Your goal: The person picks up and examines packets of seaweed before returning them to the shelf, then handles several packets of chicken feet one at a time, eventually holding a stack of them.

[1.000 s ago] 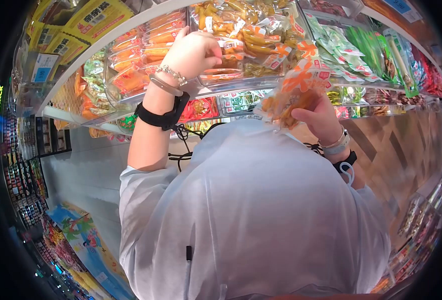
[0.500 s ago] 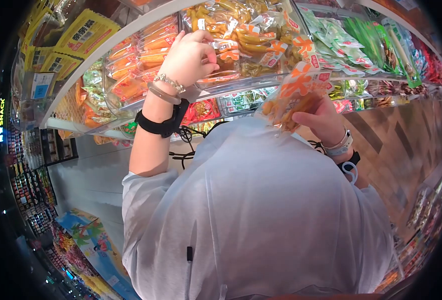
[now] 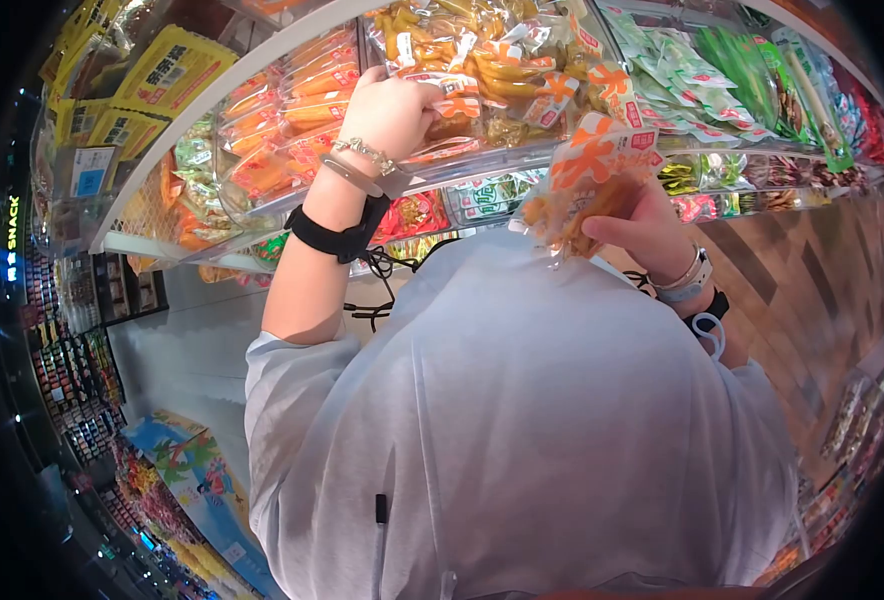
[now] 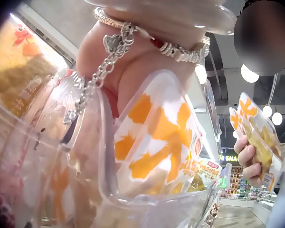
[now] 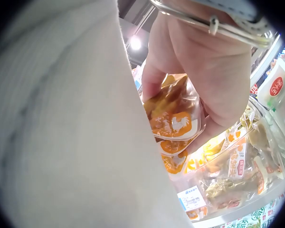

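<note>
In the head view my right hand (image 3: 647,235) grips clear snack packets (image 3: 602,185) with orange-and-white print and yellow-brown pieces inside, held before the chest. The right wrist view has the thumb and fingers around them, with overlapping orange rooster labels (image 5: 180,124). My left hand (image 3: 387,120) reaches into a clear shelf bin of similar packets (image 3: 507,75), its fingertips right at a packet (image 3: 452,88). Up close in the left wrist view, an orange-printed packet (image 4: 154,137) stands before that hand and hides its fingertips; I cannot tell whether they hold anything.
Orange snack packs (image 3: 312,85) fill the bin to the left, and green-and-white packs (image 3: 672,80) the one to the right. A clear bin lip (image 3: 502,165) runs along the shelf front. Below lies a lower row of packets (image 3: 412,215). Black cables (image 3: 377,290) hang near the left wrist.
My left hand has come down and slightly right, from hovering with curled fingers to the packets in the bin. The right hand keeps its packets at nearly the same spot.
</note>
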The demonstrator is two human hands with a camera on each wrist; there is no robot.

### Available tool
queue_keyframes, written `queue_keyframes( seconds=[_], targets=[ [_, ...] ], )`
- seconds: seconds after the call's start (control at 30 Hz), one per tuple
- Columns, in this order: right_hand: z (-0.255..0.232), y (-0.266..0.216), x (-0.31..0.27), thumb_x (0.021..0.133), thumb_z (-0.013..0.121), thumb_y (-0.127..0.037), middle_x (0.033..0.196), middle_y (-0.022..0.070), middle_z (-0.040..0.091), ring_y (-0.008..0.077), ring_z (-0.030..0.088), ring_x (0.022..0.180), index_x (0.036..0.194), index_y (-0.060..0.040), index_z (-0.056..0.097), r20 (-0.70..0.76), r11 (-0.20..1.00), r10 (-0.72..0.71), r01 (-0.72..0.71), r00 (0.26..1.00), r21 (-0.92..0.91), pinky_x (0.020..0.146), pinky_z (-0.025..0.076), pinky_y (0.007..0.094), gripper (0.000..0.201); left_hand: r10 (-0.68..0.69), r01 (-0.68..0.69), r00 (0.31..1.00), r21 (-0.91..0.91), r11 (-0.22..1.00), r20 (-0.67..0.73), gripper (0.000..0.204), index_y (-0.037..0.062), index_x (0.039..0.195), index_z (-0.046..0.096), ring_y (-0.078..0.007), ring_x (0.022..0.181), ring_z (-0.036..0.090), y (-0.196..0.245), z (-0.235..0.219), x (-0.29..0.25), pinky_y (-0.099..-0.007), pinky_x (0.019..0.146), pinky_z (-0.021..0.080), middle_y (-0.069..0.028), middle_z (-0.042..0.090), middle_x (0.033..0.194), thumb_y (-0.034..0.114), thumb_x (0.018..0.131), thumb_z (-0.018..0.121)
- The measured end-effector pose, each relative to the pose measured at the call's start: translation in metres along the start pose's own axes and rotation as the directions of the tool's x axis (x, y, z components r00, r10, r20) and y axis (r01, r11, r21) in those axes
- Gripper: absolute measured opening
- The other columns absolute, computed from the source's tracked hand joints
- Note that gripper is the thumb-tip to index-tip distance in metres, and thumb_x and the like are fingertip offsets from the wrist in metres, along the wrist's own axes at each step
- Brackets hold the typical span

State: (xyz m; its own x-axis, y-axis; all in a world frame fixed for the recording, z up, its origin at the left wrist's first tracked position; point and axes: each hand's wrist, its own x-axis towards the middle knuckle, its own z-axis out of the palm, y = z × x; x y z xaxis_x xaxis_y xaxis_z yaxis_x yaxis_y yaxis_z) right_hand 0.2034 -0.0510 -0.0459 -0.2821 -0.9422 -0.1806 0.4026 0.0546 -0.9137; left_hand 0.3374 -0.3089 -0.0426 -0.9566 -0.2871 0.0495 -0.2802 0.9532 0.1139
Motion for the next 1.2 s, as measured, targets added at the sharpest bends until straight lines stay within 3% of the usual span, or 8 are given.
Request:
queue_keyframes(
  seconds=[0.43, 0.67, 0.73, 0.8, 0.93, 1.03, 1.13, 1.2],
  targets=[
    [-0.003, -0.032, 0.01, 0.07, 0.066, -0.005, 0.085, 0.0086, 0.061, 0.0137, 0.061, 0.071, 0.099, 0.0049, 0.054, -0.052, 0.972, -0.135, 0.122, 0.99, -0.199, 0.055, 0.054, 0.0234, 0.033, -0.049, -0.068, 0.913, -0.27, 0.96, -0.406, 0.007, 0.0022, 0.078, 0.059, -0.0196, 0.076, 0.058, 0.001, -0.054, -0.024, -0.0283, 0.069, 0.045, -0.0083, 0.06, 0.078, 0.001, 0.072, 0.057],
    [0.006, -0.038, 0.02, 0.064, 0.068, -0.001, 0.08, 0.0068, 0.061, 0.0113, 0.06, 0.069, 0.087, 0.0033, 0.058, 0.064, 0.916, -0.328, 0.334, 0.942, -0.22, 0.055, 0.049, 0.0212, 0.025, -0.059, -0.42, 0.643, -0.416, 0.807, -0.764, 0.015, 0.0079, 0.057, 0.051, -0.0249, 0.098, 0.055, 0.026, -0.05, -0.041, -0.033, 0.081, 0.043, -0.0119, 0.055, 0.109, 0.002, 0.067, 0.061],
    [0.017, -0.047, 0.016, 0.064, 0.068, 0.0, 0.078, 0.0059, 0.061, 0.0104, 0.059, 0.068, 0.084, 0.0024, 0.058, 0.091, 0.944, -0.243, 0.257, 0.966, -0.209, 0.056, 0.048, 0.0212, 0.023, -0.107, -0.476, 0.672, -0.538, 0.695, -0.733, 0.015, 0.0078, 0.058, 0.051, -0.0246, 0.098, 0.055, 0.039, -0.05, -0.046, -0.0331, 0.081, 0.043, -0.0131, 0.054, 0.11, 0.004, 0.069, 0.061],
    [0.025, -0.048, 0.011, 0.063, 0.068, 0.001, 0.075, 0.005, 0.061, 0.0096, 0.058, 0.067, 0.081, 0.0016, 0.058, 0.121, 0.963, -0.151, 0.174, 0.981, -0.206, 0.056, 0.047, 0.0211, 0.021, -0.203, -0.523, 0.772, -0.783, 0.337, -0.603, 0.017, 0.0074, 0.061, 0.051, -0.022, 0.095, 0.056, 0.069, -0.051, -0.052, -0.0318, 0.08, 0.043, -0.0157, 0.051, 0.111, 0.008, 0.073, 0.063],
    [0.029, -0.02, 0.008, 0.065, 0.067, 0.001, 0.073, 0.0021, 0.06, 0.0081, 0.057, 0.065, 0.097, -0.0009, 0.054, 0.339, 0.967, -0.186, 0.233, 0.922, -0.103, 0.059, 0.046, 0.0219, 0.035, -0.051, -0.547, 0.824, -0.817, 0.182, -0.564, 0.014, 0.0067, 0.064, 0.051, -0.02, 0.09, 0.057, 0.094, -0.04, -0.056, -0.0304, 0.078, 0.045, -0.015, 0.049, 0.112, 0.006, 0.074, 0.061],
    [0.028, -0.006, 0.005, 0.068, 0.067, -0.004, 0.078, 0.0019, 0.059, 0.0076, 0.057, 0.06, 0.104, -0.002, 0.049, 0.463, 0.977, -0.099, 0.174, 0.881, -0.123, 0.052, 0.046, 0.0205, 0.04, -0.134, -0.364, 0.909, -0.91, 0.199, -0.393, 0.009, 0.0054, 0.071, 0.051, -0.0173, 0.088, 0.057, 0.109, -0.02, -0.058, -0.0277, 0.076, 0.046, -0.0129, 0.048, 0.112, 0.003, 0.075, 0.059],
    [0.029, -0.007, 0.005, 0.073, 0.064, -0.014, 0.077, 0.0028, 0.059, 0.0059, 0.055, 0.051, 0.104, -0.001, 0.049, 0.35, 0.935, 0.334, -0.26, 0.875, -0.243, 0.036, 0.042, 0.017, 0.037, -0.34, -0.194, 0.921, -0.981, 0.028, -0.192, 0.008, 0.0032, 0.081, 0.05, -0.0125, 0.087, 0.056, 0.11, 0.009, -0.057, -0.0238, 0.072, 0.047, -0.0089, 0.047, 0.111, -0.001, 0.077, 0.055],
    [0.026, -0.009, 0.01, 0.073, 0.064, -0.014, 0.081, 0.0033, 0.059, 0.007, 0.056, 0.057, 0.105, -0.0011, 0.049, 0.362, 0.914, 0.385, -0.294, 0.849, -0.281, 0.043, 0.045, 0.0187, 0.038, -0.387, -0.126, 0.92, -0.984, -0.128, -0.067, 0.008, 0.0039, 0.088, 0.05, -0.0126, 0.088, 0.055, 0.114, 0.014, -0.061, -0.0251, 0.075, 0.047, -0.008, 0.047, 0.111, 0.004, 0.081, 0.053]
  ],
)
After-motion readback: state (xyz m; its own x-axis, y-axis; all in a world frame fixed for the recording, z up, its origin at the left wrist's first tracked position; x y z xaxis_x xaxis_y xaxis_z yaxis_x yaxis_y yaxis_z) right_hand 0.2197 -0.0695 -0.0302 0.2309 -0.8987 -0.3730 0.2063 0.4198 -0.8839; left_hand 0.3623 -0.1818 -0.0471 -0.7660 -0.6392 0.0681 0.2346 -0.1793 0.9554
